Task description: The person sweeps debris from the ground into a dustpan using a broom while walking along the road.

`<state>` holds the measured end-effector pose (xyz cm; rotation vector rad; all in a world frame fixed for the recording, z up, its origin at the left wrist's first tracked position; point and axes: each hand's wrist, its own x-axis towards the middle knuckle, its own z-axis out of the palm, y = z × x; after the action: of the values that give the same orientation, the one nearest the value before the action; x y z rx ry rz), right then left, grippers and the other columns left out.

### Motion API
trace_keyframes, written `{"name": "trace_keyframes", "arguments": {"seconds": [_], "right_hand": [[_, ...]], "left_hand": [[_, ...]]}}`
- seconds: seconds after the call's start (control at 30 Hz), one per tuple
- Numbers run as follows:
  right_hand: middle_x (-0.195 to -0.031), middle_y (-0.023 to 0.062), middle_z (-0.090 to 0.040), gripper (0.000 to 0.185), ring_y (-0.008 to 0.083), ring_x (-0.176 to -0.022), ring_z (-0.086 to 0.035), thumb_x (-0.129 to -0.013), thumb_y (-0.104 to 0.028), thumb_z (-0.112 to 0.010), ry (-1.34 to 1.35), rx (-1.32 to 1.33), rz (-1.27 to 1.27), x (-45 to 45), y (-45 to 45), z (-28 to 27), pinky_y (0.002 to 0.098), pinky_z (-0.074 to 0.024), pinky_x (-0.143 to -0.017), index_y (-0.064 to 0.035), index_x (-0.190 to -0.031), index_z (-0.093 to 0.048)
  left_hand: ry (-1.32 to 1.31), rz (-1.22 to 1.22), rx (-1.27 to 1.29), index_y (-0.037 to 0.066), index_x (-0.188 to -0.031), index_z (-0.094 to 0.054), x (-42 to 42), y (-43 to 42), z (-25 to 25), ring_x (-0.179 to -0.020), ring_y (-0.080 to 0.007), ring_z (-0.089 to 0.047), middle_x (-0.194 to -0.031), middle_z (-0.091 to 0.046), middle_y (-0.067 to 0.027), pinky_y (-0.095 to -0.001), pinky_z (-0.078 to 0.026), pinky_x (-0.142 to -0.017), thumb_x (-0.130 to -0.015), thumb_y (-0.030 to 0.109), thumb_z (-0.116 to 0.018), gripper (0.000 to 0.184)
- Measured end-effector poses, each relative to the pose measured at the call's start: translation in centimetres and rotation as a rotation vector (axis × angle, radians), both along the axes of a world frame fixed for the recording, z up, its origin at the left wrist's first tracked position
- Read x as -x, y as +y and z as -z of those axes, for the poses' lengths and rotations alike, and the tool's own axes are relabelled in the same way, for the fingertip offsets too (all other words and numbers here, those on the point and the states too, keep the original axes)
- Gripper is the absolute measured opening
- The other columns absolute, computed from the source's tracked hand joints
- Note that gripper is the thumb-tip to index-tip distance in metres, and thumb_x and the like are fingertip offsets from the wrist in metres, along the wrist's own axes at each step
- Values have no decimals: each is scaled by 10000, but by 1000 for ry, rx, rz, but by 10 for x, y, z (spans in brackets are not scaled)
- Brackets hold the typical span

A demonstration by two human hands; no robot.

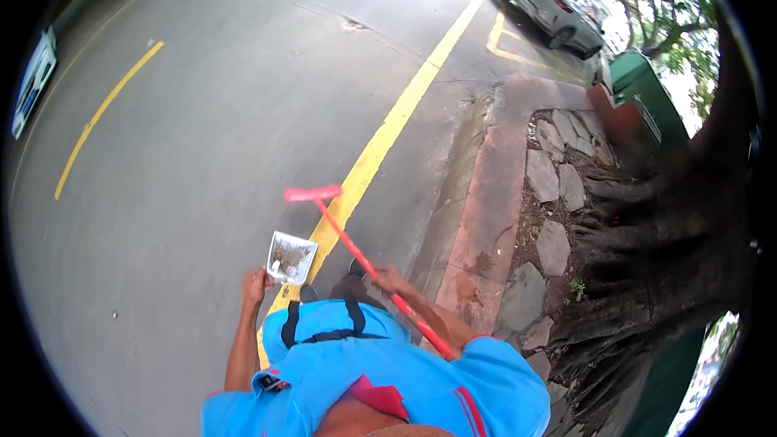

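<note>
My left hand (257,283) is closed at the near left edge of a white dustpan (291,257), which holds brown debris and a few pale bits. My right hand (392,282) is wrapped round the red pole of a broom (348,243). The broom's pink-red head points away from me, above the road and left of the thick yellow line, and its pole runs back under my right forearm. The dustpan is nearer to me than the broom head, over the yellow line's left side.
A kerb (481,235) runs along the right, with paving stones (554,247) and large tree roots (639,251) beyond it. A silver car (546,0) stands at the upper right, near a green container (647,93). Other vehicles show at the left edge and upper left.
</note>
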<state>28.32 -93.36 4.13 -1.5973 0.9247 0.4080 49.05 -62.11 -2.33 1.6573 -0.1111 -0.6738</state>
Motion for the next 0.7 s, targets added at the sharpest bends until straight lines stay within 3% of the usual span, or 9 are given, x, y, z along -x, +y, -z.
{"name": "trace_keyframes", "arguments": {"seconds": [0.03,0.07,0.1,0.13,0.17,0.3,0.37,0.57,0.7], "right_hand": [[-649,18,-572,479,107,-445,-489,-748,-129,-587,5,20,3,-10,-6,14,268,-418,-405,-95,-1226,-574],[-630,1,-561,382,93,-446,-486,-759,-147,-598,-195,-91,12,-14,-18,28,256,-412,-394,-58,-1131,-615],[-593,-8,-535,316,84,-439,-481,-763,-146,-603,3,120,-67,-40,-21,27,243,-396,-381,-23,-1053,-621],[-569,-6,-521,279,91,-423,-477,-760,-129,-596,-212,-28,6,-44,-31,46,249,-386,-371,-4,-1009,-618],[-563,8,-519,246,99,-406,-469,-751,-106,-599,-57,32,29,-61,-35,66,253,-378,-363,16,-964,-613],[-549,32,-506,176,116,-394,-462,-740,-53,-578,2,-57,20,-73,-28,70,263,-370,-353,13,-902,-600],[-552,44,-507,287,125,-394,-469,-735,-47,-582,51,41,-222,-60,-17,76,266,-371,-353,19,-1013,-614],[-564,73,-539,556,134,-398,-489,-712,-21,-589,86,27,-294,16,29,31,265,-371,-352,-16,-1264,-522],[-574,80,-555,599,144,-363,-482,-698,-23,-590,142,-222,-72,35,13,13,277,-353,-333,-26,-1290,-497]], "left_hand": [[-37,30,-51,18,-590,-567,1,1,-1,-506,-124,-489,-543,-533,-43,-279,-377,-470,-873,345,-466,444],[-37,34,-68,28,-593,-563,2,0,3,-511,-121,-475,-543,-531,-35,-303,-362,-480,-884,349,-445,449],[-135,118,-106,19,-597,-557,-3,3,23,-511,-128,-471,-536,-524,-44,-322,-361,-484,-885,361,-427,465],[-135,65,-125,13,-600,-551,0,-1,24,-513,-135,-476,-533,-523,-58,-331,-369,-493,-877,383,-415,482],[-164,114,-133,11,-599,-558,-2,-1,24,-512,-142,-484,-529,-528,-60,-328,-369,-492,-877,384,-416,487],[45,-39,-107,10,-581,-593,1,-11,-3,-510,-138,-493,-529,-535,-57,-299,-394,-494,-832,352,-504,433],[43,-57,-112,0,-588,-597,0,-8,-4,-508,-141,-492,-528,-532,-60,-300,-391,-492,-828,354,-510,436],[45,-89,-68,-9,-575,-594,2,-8,3,-493,-147,-485,-517,-522,-63,-303,-389,-482,-827,337,-520,434],[16,-42,-106,-10,-562,-584,0,-15,-11,-481,-147,-476,-515,-521,-62,-309,-383,-475,-828,340,-522,444]]}}
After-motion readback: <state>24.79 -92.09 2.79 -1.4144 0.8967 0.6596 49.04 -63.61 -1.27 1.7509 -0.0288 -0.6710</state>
